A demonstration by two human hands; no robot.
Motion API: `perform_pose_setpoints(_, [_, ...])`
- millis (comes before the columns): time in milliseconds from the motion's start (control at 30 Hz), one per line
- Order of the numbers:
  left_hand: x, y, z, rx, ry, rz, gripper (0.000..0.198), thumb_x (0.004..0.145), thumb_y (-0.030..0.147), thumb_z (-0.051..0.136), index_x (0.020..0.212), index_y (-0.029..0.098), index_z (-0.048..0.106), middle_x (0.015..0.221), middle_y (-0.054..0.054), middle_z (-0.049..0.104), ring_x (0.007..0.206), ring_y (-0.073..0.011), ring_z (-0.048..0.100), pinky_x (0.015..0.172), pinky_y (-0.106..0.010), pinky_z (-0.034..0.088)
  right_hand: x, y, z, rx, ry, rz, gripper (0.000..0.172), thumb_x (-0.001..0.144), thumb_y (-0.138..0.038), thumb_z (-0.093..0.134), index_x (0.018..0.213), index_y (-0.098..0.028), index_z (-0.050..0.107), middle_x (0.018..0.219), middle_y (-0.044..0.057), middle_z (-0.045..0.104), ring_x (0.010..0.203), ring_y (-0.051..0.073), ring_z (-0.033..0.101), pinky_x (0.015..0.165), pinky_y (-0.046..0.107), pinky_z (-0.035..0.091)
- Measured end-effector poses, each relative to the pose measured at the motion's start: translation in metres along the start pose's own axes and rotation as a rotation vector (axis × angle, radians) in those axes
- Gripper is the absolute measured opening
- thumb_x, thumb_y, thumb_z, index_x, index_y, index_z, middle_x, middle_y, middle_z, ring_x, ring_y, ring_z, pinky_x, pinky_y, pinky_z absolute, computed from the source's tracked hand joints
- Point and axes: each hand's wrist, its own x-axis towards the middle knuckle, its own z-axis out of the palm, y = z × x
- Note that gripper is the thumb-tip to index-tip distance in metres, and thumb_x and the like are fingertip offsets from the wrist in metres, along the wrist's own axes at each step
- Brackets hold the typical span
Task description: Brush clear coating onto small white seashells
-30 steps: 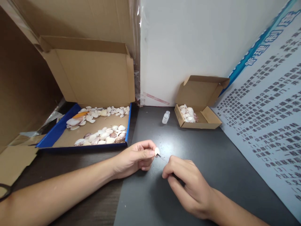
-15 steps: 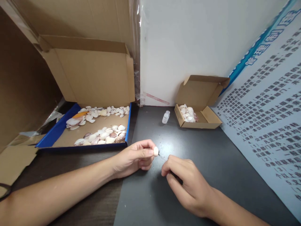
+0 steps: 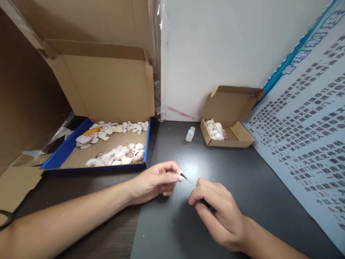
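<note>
Pinched between the thumb and fingers of my left hand (image 3: 159,181) is a small pale shell (image 3: 180,176). My right hand (image 3: 215,210) is closed around a thin brush (image 3: 186,178) with a clear stem and dark bristles; its handle is mostly hidden in the fingers. The dark tip lies over the shell's face. Beyond both hands a small open glass bottle (image 3: 190,134) with whitish contents stands on the dark grey mat (image 3: 167,230).
At the left, an open blue-edged box (image 3: 146,149) holds many shells in two groups. A smaller open cardboard box (image 3: 229,143) with white shells stands at the back right. A white panel rises behind, and a printed sheet slopes along the right.
My right hand has moved slightly right and the brush's dark tip now shows across the shell's face. The shell in my left hand has shifted a little to the right and turned.
</note>
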Motion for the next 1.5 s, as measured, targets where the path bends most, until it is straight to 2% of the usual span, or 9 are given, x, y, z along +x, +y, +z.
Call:
perform_pose_setpoints(133, [-0.0002, 0.0001, -0.0009, -0.004, -0.005, -0.007, 0.020, 0.079, 0.029, 0.074, 0.080, 0.018, 0.057, 0.056, 0.008, 0.036, 0.051, -0.0070, 0.025, 0.051, -0.024, 0.021, -0.0008, 0.0012, 0.0004, 0.021, -0.022, -0.022, 0.020, 0.082, -0.004, 0.039, 0.082, -0.020, 0.051, 0.065, -0.001, 0.051, 0.055, 0.013, 0.047, 0.054, 0.026, 0.034])
perform_pose_setpoints(400, [-0.0003, 0.0008, -0.0026, 0.010, -0.036, 0.016, 0.014, 0.082, 0.028, 0.070, 0.081, 0.018, 0.059, 0.055, 0.007, 0.033, 0.051, -0.0077, 0.024, 0.052, -0.023, 0.022, 0.0024, 0.0044, 0.0021, -0.005, -0.110, 0.159, 0.017, 0.084, -0.007, 0.040, 0.080, -0.019, 0.051, 0.068, 0.000, 0.055, 0.057, 0.013, 0.048, 0.055, 0.026, 0.035])
perform_pose_setpoints(500, [-0.0001, 0.0010, -0.0020, 0.011, -0.024, 0.011, 0.015, 0.082, 0.029, 0.070, 0.081, 0.019, 0.059, 0.055, 0.007, 0.032, 0.052, -0.0078, 0.023, 0.052, -0.023, 0.022, 0.0025, 0.0048, 0.0025, 0.002, -0.104, 0.153, 0.018, 0.084, -0.006, 0.039, 0.081, -0.019, 0.052, 0.068, 0.000, 0.055, 0.056, 0.013, 0.048, 0.055, 0.026, 0.035])
perform_pose_setpoints(700, [0.0011, -0.0002, -0.0012, 0.040, 0.006, -0.006, 0.017, 0.083, 0.029, 0.070, 0.082, 0.019, 0.057, 0.056, 0.008, 0.032, 0.051, -0.0072, 0.021, 0.052, -0.023, 0.022, -0.0003, 0.0002, 0.0006, 0.007, -0.017, 0.039, 0.020, 0.084, -0.005, 0.040, 0.080, -0.020, 0.051, 0.065, -0.001, 0.052, 0.054, 0.012, 0.046, 0.052, 0.025, 0.033])
perform_pose_setpoints(833, [0.0009, -0.0009, -0.0013, 0.034, 0.008, -0.011, 0.020, 0.081, 0.030, 0.072, 0.082, 0.019, 0.055, 0.056, 0.009, 0.032, 0.051, -0.0069, 0.022, 0.052, -0.023, 0.023, -0.0007, 0.0000, 0.0005, 0.032, -0.004, -0.012, 0.020, 0.082, -0.005, 0.040, 0.080, -0.020, 0.051, 0.064, -0.001, 0.052, 0.054, 0.013, 0.046, 0.052, 0.026, 0.033])
perform_pose_setpoints(1033, [0.0006, 0.0005, -0.0015, 0.038, 0.007, -0.002, 0.019, 0.082, 0.031, 0.071, 0.083, 0.019, 0.056, 0.055, 0.009, 0.032, 0.051, -0.0071, 0.023, 0.052, -0.023, 0.023, 0.0023, 0.0050, 0.0024, 0.000, -0.038, 0.172, 0.018, 0.081, -0.005, 0.040, 0.077, -0.020, 0.049, 0.065, -0.002, 0.052, 0.055, 0.013, 0.047, 0.053, 0.025, 0.034])
perform_pose_setpoints(1267, [0.0014, -0.0014, -0.0025, 0.033, -0.003, -0.005, 0.016, 0.083, 0.029, 0.069, 0.084, 0.020, 0.055, 0.055, 0.009, 0.031, 0.051, -0.0073, 0.023, 0.052, -0.023, 0.023, 0.0010, 0.0029, 0.0024, 0.041, 0.004, 0.042, 0.018, 0.081, -0.005, 0.040, 0.076, -0.020, 0.049, 0.063, -0.002, 0.049, 0.053, 0.012, 0.044, 0.052, 0.024, 0.033])
perform_pose_setpoints(1433, [0.0014, -0.0003, -0.0014, 0.048, 0.007, -0.014, 0.018, 0.083, 0.030, 0.070, 0.083, 0.019, 0.055, 0.055, 0.009, 0.032, 0.051, -0.0071, 0.023, 0.052, -0.022, 0.024, 0.0034, 0.0061, 0.0027, 0.000, -0.032, 0.194, 0.018, 0.080, -0.005, 0.041, 0.076, -0.020, 0.049, 0.064, -0.002, 0.051, 0.054, 0.012, 0.046, 0.053, 0.024, 0.034])
perform_pose_setpoints(1500, [0.0014, 0.0002, -0.0011, 0.054, 0.008, -0.016, 0.018, 0.082, 0.030, 0.071, 0.083, 0.019, 0.056, 0.056, 0.008, 0.032, 0.051, -0.0070, 0.023, 0.052, -0.022, 0.024, 0.0032, 0.0063, 0.0022, 0.008, -0.024, 0.189, 0.017, 0.079, -0.005, 0.041, 0.075, -0.020, 0.049, 0.063, -0.003, 0.050, 0.054, 0.012, 0.046, 0.053, 0.024, 0.034])
